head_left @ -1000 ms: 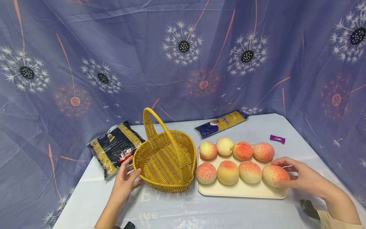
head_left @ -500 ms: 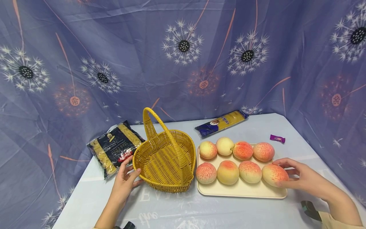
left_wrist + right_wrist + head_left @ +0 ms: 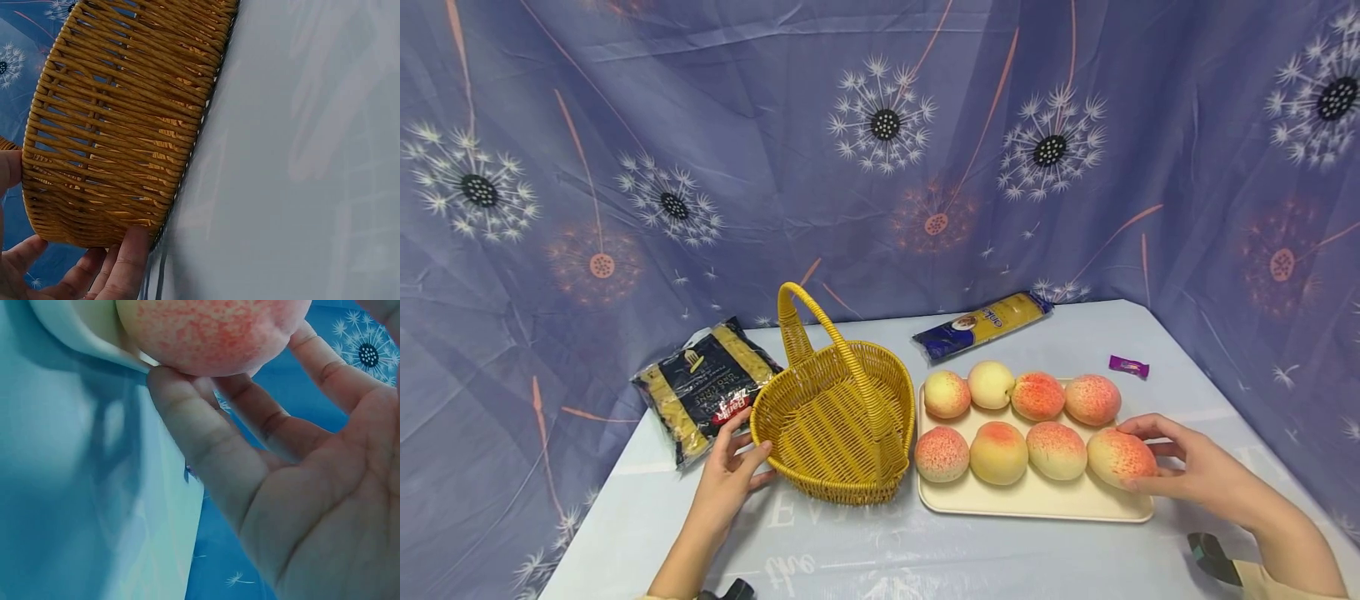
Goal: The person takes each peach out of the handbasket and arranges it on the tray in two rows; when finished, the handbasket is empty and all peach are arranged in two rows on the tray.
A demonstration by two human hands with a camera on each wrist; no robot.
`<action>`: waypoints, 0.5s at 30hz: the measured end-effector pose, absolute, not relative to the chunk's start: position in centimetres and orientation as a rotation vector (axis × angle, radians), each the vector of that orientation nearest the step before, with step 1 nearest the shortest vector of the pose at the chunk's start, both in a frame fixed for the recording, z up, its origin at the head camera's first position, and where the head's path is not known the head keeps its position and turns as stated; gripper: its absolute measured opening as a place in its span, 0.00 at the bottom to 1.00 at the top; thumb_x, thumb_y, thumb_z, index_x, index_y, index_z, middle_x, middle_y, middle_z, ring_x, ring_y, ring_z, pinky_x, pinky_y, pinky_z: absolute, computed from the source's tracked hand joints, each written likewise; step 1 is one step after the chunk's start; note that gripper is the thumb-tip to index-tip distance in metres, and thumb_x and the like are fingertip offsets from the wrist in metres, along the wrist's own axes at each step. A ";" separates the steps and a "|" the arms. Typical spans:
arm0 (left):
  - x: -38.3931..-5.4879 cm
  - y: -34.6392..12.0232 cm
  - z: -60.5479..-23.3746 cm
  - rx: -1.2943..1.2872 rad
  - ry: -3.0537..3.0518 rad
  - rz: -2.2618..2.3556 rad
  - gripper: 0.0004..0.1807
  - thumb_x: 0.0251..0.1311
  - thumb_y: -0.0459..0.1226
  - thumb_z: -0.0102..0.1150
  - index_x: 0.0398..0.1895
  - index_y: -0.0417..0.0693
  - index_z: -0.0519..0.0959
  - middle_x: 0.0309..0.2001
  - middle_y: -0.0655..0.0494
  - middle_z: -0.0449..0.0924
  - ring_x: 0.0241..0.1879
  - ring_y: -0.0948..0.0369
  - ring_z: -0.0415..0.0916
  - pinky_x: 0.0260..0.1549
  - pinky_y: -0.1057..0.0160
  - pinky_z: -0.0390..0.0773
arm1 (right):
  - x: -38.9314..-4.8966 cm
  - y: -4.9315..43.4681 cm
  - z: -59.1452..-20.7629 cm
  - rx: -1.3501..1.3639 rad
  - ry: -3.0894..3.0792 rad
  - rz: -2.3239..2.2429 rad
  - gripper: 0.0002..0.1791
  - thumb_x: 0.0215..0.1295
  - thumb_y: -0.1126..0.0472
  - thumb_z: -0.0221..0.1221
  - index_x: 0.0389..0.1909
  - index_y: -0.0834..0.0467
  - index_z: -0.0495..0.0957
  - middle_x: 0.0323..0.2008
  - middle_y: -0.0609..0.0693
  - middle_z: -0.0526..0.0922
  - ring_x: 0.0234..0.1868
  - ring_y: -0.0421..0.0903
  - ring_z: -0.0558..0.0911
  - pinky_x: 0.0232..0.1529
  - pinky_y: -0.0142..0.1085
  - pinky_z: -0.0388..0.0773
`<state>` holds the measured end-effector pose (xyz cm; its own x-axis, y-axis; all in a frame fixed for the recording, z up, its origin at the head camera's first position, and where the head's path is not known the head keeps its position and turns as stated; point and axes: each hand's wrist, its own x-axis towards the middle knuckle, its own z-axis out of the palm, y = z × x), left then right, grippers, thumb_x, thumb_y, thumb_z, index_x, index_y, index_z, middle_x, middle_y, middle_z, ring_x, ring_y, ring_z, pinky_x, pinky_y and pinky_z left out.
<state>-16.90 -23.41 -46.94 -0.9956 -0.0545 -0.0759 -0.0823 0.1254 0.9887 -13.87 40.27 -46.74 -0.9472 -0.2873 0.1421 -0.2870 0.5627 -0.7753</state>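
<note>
A yellow wicker basket (image 3: 831, 425) with a tall arched handle stands left of the middle of the table, nothing inside it. My left hand (image 3: 730, 462) holds its left side, thumb at the rim and fingers against the outer weave, as the left wrist view also shows. To the right, a cream tray (image 3: 1037, 502) bears several peaches in two rows. My right hand (image 3: 1180, 462) grips the front-row end peach (image 3: 1120, 458) from its right side, thumb in front and fingers behind. In the right wrist view the fingertips lie against this peach (image 3: 212, 331) near the tray's edge.
Behind the left hand lies a dark Barilla pasta bag (image 3: 707, 387). A blue and yellow spaghetti pack (image 3: 985, 325) rests at the back of the table. A small purple wrapped candy (image 3: 1128, 366) is at the back right. A dandelion-print curtain (image 3: 760, 167) surrounds the table.
Both hands keep their places on the basket and the peach. The head view shifts very slightly.
</note>
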 end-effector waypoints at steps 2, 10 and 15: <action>-16.9 -23.5 -46.9 -0.138 2.348 2.053 0.37 0.80 0.37 0.59 0.85 0.62 0.55 0.73 0.34 0.65 0.55 0.64 0.83 0.50 0.56 0.93 | -13.9 40.3 -46.8 -0.510 2.778 -1.372 0.32 0.56 0.73 0.76 0.62 0.63 0.75 0.53 0.24 0.80 0.51 0.24 0.80 0.44 0.22 0.84; -16.3 -24.0 -46.2 -0.108 2.502 1.873 0.40 0.78 0.42 0.63 0.86 0.63 0.55 0.74 0.36 0.67 0.61 0.57 0.81 0.48 0.57 0.93 | -13.8 40.1 -46.4 -0.489 2.793 -1.343 0.31 0.59 0.70 0.76 0.63 0.63 0.75 0.54 0.25 0.79 0.53 0.21 0.78 0.45 0.23 0.86; -15.5 -24.3 -44.9 0.021 2.836 1.563 0.42 0.74 0.46 0.68 0.85 0.59 0.57 0.74 0.35 0.68 0.69 0.34 0.74 0.52 0.47 0.92 | -13.5 39.9 -46.0 -0.399 2.840 -1.291 0.31 0.61 0.66 0.76 0.64 0.60 0.76 0.54 0.24 0.79 0.54 0.19 0.75 0.45 0.23 0.85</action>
<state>-15.46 -24.33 -44.88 -0.9953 -0.0353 0.0903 0.0575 0.5352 0.8428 -13.48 39.88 -46.01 -0.9677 -0.2280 0.1072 -0.2307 0.6309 -0.7408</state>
